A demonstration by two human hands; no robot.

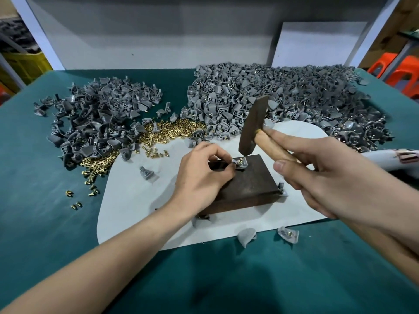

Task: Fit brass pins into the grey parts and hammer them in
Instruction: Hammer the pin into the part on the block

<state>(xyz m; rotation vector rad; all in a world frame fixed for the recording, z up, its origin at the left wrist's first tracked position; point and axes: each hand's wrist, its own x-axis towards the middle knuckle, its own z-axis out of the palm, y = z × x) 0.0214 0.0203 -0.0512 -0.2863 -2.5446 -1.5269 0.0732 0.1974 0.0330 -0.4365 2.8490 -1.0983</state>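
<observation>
Fingers [301, 141] of the right hand [322, 184] are curling round the pale wooden handle of a dark-headed hammer [252, 123], gripping it; nearer than these fingers, two stray grey parts [246, 237] are lying at the front edge of a pale rounded sheet [136, 200] on a teal-covered table [45, 177]; the left hand [204, 177] is resting on a dark brown rectangular block [249, 189], its thumb and fingertips [223, 156] pinching a small grey moulded part [242, 166] at the block's far corner; a small brass pin [241, 158] is standing in that part, just right of the fingertips; the hammer head is hanging tilted just above it; beyond the left fingers, loose brass pins [176, 130] are lying in a band; farther off, a left heap of grey parts [95, 114] and a bigger right heap [283, 94] are flanking them.
</observation>
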